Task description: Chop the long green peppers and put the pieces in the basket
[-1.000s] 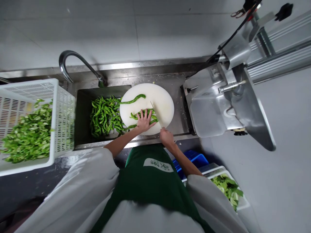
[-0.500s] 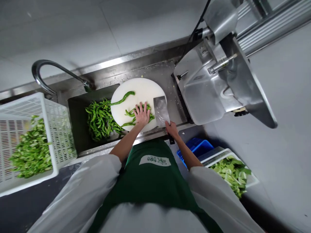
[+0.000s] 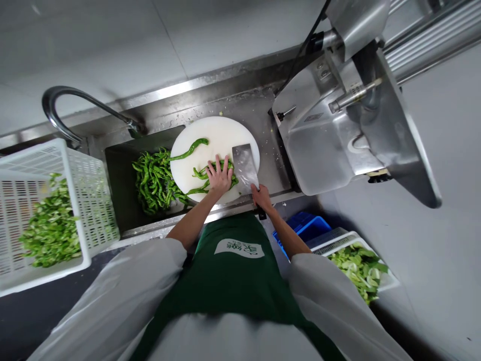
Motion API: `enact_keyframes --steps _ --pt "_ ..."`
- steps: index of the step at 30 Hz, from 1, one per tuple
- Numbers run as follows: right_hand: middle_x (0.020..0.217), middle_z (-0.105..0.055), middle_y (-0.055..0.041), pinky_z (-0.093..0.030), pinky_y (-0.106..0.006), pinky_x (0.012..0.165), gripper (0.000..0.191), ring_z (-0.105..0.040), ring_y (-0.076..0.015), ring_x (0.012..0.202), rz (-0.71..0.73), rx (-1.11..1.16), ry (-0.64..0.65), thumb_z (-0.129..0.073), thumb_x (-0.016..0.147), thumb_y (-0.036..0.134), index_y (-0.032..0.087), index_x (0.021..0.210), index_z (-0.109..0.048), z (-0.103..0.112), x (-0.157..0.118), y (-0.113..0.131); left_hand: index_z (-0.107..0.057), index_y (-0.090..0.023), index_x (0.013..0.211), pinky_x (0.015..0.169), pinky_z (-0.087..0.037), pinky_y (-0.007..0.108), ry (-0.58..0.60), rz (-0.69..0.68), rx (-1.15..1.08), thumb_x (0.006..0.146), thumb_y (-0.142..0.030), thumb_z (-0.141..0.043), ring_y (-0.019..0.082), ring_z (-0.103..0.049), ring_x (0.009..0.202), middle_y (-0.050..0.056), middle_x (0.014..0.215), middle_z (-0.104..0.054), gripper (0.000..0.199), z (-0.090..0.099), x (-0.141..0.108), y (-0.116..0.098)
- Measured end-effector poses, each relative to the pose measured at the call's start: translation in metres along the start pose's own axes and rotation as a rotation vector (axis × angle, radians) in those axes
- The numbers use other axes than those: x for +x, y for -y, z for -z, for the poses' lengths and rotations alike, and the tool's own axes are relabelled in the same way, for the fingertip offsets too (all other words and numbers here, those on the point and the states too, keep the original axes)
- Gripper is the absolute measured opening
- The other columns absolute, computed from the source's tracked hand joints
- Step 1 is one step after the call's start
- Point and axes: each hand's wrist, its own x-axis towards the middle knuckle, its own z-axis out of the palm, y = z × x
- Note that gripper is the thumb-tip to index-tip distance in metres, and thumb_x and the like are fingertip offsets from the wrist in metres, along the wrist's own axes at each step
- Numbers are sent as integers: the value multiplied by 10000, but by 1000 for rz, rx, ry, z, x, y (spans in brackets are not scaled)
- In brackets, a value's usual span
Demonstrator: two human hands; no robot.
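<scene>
A round white cutting board [image 3: 221, 131] lies across the sink's edge. My left hand [image 3: 220, 176] rests flat with spread fingers on several long green peppers [image 3: 198, 173], pressing them to the board. Wrapped round the handle of a cleaver [image 3: 243, 163], my right hand [image 3: 261, 196] is at the board's near right edge. The broad blade stands just right of my left fingers, by the peppers' ends; whether it touches them I cannot tell. Farther back, a single curved green pepper [image 3: 192, 149] lies apart, its tip over the board's left edge.
Left of the board, a sink basin [image 3: 118, 165] holds a heap of green peppers [image 3: 156, 180] under a curved faucet [image 3: 90, 103]. A white basket [image 3: 84, 240] with cut greens stands far left. At right are a metal slicer [image 3: 323, 150], a blue crate [image 3: 317, 228] and a crate of leafy greens [image 3: 361, 268].
The cleaver and my right hand have moved slightly left, closer to my left hand. My left hand stays on the peppers. The whole view has shifted a little.
</scene>
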Motion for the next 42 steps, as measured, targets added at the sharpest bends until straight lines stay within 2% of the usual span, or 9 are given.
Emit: enact_keyframes --steps 10,16,19,22,25,30,36,42 --pt "520 -554 8 -475 -276 569 416 -573 -184 491 -14 -69 -15 -436 1016 529 177 908 -630 -10 5 6 -138 -283 1657 1221 -181 679 39 9 -16 1055 -508 -255 463 -111 1561 30 1731 -21 654 1 1 1" --pt "611 -627 -44 -496 -294 677 401 -611 -201 578 18 -207 -29 -441 1022 489 156 921 -641 -10 6 17 -176 -275 1656 1235 -134 679 69 -12 -52 1053 -506 -261 447 -71 1571 24 1729 -24 651 7 3 3" --pt "673 -664 -77 -501 -293 713 399 -650 -219 674 36 -223 -59 -443 1018 481 156 900 -642 -16 9 23 -178 -228 1659 1252 -143 634 67 -47 -37 1054 -517 -240 418 -29 1581 38 1729 -50 673 14 -4 11" --pt "688 -673 -94 -501 -295 726 382 -670 -239 751 48 -216 -74 -458 1003 471 165 866 -641 -19 10 22 -154 -105 1655 1272 -112 589 49 11 -30 1045 -555 -235 385 -4 1588 125 1721 -35 762 18 -16 22" --pt "614 -638 -61 -492 -284 661 386 -654 -226 689 37 -166 2 -459 995 489 172 864 -638 -12 9 11 -135 -45 1646 1280 -75 574 61 40 -42 1033 -579 -256 362 0 1593 177 1710 -17 821 15 -22 29" --pt "524 -572 -5 -461 -254 587 362 -595 -178 569 33 -142 146 -501 975 483 172 828 -617 0 10 1 -144 -74 1651 1280 -92 559 106 5 -62 1026 -581 -274 338 -35 1598 153 1715 -60 814 10 -16 32" --pt "574 -598 -25 -456 -248 583 347 -611 -184 615 49 -151 121 -509 976 482 188 828 -621 -13 6 12 -129 -74 1652 1269 -122 570 88 -10 -70 1026 -587 -256 342 -54 1596 149 1716 -66 819 10 -17 35" --pt "542 -571 -12 -470 -274 610 384 -594 -189 582 26 -165 119 -458 992 503 200 796 -587 -17 -15 -2 -128 -87 1655 1274 -119 557 115 -48 -36 1027 -595 -248 334 -33 1598 129 1720 -40 816 4 -19 28"
